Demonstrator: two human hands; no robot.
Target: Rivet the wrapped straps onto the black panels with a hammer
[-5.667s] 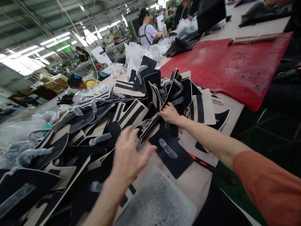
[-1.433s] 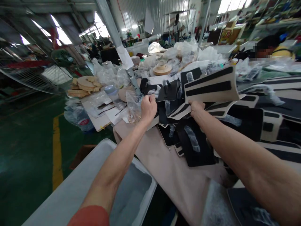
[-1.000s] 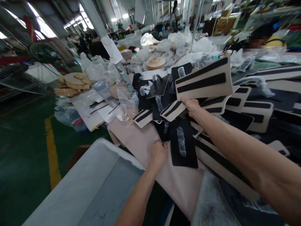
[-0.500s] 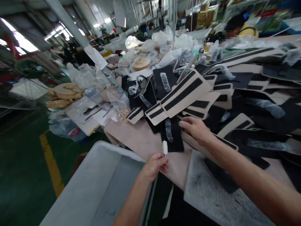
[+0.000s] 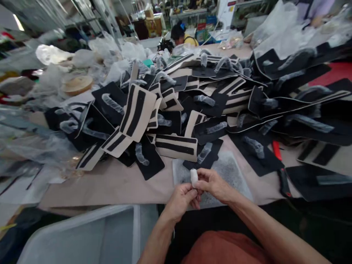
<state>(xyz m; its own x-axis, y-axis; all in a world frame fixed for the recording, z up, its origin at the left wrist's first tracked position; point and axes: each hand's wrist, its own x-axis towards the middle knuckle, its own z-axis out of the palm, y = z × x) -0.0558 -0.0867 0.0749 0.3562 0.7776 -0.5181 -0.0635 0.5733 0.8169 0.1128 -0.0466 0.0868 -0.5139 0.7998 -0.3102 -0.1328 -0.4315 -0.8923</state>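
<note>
A small white cylinder stands upright between my two hands; its exact kind I cannot make out. My left hand is closed just beneath it, where its thin stem is hidden by the fingers. The fingers of my right hand pinch the cylinder from the right side. Under and beyond the hands lies a smudged pale translucent board. At its far edge rests a black panel with a plastic-wrapped handle, beside a beige panel with black strips.
More black and beige panels are heaped across the table. A red-and-black tool lies at the right. A grey plastic bin stands at front left. Plastic bags and a tan roll are behind; another person is farther back.
The view has swung to the right. My right hand has come from the panels to the white cylinder and closed on it. My left hand still holds it from below.
</note>
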